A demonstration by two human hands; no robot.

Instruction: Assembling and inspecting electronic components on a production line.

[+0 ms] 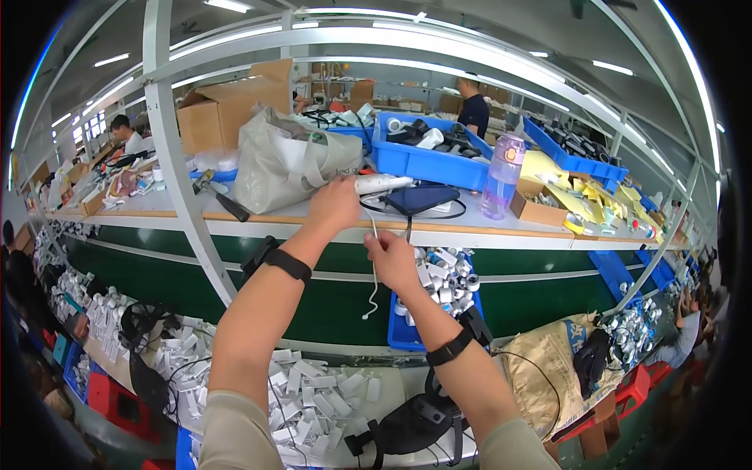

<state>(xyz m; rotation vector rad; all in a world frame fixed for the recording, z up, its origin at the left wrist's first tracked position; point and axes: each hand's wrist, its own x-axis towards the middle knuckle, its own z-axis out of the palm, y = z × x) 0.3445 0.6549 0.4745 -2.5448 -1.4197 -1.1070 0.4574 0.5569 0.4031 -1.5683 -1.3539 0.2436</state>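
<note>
At the front edge of the shelf, my left hand (335,204) is closed round the near end of a white tube-shaped device (382,183). The device's exact kind does not show. Lower and to the right, my right hand (393,258) pinches a thin white cord (374,283). The cord runs up toward my left hand, and its loose end dangles below the shelf edge. Just behind my right hand, a dark blue pouch (419,199) with a black cable lies on the shelf. Black straps circle both wrists.
A grey bag (294,160) stands left of my hands, a purple bottle (502,178) to the right. Behind is a blue bin (429,161) of black and white parts. White parts (317,395) cover the lower bench near a black strapped device (415,423). A metal post (172,141) rises at left.
</note>
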